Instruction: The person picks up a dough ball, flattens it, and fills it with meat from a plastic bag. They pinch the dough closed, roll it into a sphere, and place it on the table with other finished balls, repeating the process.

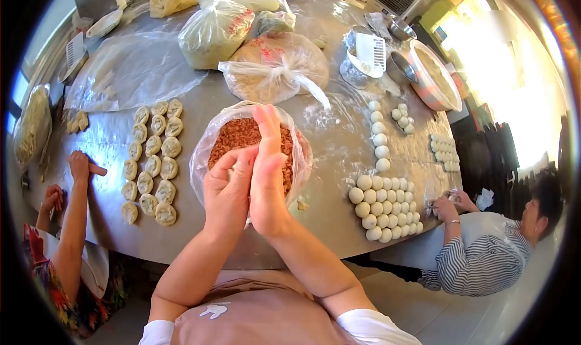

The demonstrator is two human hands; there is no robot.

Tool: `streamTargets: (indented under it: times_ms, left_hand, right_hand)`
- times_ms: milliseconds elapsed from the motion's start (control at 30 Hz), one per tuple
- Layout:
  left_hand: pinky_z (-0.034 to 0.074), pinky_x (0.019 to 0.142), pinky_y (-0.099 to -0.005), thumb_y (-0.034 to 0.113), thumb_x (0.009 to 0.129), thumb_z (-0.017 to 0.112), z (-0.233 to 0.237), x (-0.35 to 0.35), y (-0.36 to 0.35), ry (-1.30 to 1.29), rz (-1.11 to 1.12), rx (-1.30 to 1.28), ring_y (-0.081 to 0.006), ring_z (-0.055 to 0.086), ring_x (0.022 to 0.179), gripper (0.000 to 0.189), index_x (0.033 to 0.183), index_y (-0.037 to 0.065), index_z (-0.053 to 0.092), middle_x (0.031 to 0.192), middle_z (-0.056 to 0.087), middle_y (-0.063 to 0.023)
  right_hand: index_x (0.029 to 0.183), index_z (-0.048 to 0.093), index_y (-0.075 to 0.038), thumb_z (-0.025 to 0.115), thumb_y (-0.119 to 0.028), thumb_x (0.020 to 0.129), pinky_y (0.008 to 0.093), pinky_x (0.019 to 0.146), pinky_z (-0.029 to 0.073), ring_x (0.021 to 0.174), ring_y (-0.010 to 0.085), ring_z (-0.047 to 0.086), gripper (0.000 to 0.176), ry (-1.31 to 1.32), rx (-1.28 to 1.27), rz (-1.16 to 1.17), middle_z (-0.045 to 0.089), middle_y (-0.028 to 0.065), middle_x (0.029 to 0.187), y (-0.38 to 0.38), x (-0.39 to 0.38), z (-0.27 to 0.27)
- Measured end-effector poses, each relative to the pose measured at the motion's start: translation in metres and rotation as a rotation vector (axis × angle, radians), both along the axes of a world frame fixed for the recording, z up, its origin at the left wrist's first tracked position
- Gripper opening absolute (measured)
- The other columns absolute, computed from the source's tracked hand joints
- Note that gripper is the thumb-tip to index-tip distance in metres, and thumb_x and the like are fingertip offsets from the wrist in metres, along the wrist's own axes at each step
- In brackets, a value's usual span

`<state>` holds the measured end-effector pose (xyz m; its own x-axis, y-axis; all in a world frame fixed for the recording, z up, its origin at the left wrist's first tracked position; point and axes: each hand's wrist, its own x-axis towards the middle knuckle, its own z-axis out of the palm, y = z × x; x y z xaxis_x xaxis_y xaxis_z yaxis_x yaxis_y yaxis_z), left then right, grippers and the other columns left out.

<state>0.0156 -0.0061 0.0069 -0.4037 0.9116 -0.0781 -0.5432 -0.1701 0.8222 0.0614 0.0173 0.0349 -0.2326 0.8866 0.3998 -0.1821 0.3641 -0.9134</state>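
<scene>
My left hand (227, 193) and my right hand (269, 178) are pressed palm to palm in front of me. The right fingers point upward, and the left fingers bend against the right palm. Whatever lies between the palms, if anything, is hidden. Just beyond and below them stands a round container lined with a clear plastic bag (202, 154), holding crumbly reddish-brown filling (233, 137). Rows of pleated dough pieces (154, 145) lie to the left. On the right sit rows of smooth white dough balls (387, 207).
Tied plastic bags (272, 60) of dough stand behind the container. A large tub (445, 85) and metal bowls (400, 66) are at the far right. A person (484, 248) handles something small at the right edge; another person's hands (78, 165) are at left, one by a short wooden stick (97, 170).
</scene>
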Motion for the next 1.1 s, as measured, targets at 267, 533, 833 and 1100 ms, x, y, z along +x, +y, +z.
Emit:
streamTargets:
  times_ms: [267, 533, 833, 1100]
  left_hand:
    - [0.048, 0.078, -0.0336, 0.038, 0.101, 0.043, -0.009, -0.034, 0.003, -0.16, 0.168, 0.05, -0.0229, 0.063, 0.085, 0.049, 0.066, 0.005, 0.05, 0.074, 0.058, -0.0104]
    - [0.038, 0.104, -0.0396, 0.057, 0.096, 0.039, -0.012, -0.031, -0.014, 0.163, -0.171, 0.247, -0.0252, 0.049, 0.124, 0.067, 0.132, 0.002, 0.051, 0.135, 0.051, -0.015]
    - [0.038, 0.104, -0.0419, 0.056, 0.091, 0.051, -0.009, -0.033, -0.022, -0.016, -0.195, 0.232, -0.0236, 0.056, 0.112, 0.059, 0.104, 0.0, 0.065, 0.109, 0.063, -0.0131]
    - [0.028, 0.112, -0.0461, 0.04, 0.098, 0.048, -0.023, -0.042, -0.017, 0.161, -0.202, 0.252, -0.0262, 0.052, 0.121, 0.047, 0.1, -0.004, 0.066, 0.098, 0.068, -0.0147]
  right_hand:
    - [0.142, 0.022, 0.007, 0.047, -0.035, 0.099, 0.0387, 0.112, 0.02, 0.135, 0.0275, 0.029, 0.065, -0.1, -0.059, 0.192, 0.031, 0.0204, 0.145, -0.001, 0.025, -0.028]
    - [0.122, 0.05, 0.001, 0.028, -0.052, 0.101, 0.0258, 0.082, 0.046, 0.1, 0.0126, 0.055, 0.061, -0.271, -0.286, 0.328, 0.059, 0.0063, 0.109, -0.007, 0.032, -0.032]
    - [0.106, 0.054, -0.004, 0.03, -0.058, 0.098, 0.0192, 0.052, 0.037, 0.064, 0.0046, 0.05, 0.059, -0.167, -0.359, 0.241, 0.056, 0.0013, 0.082, -0.019, 0.029, -0.024]
    - [0.104, 0.054, -0.006, 0.031, -0.066, 0.094, 0.0181, 0.044, 0.033, 0.055, 0.0038, 0.049, 0.064, -0.361, -0.018, 0.123, 0.057, 0.0026, 0.077, -0.017, 0.022, -0.033]
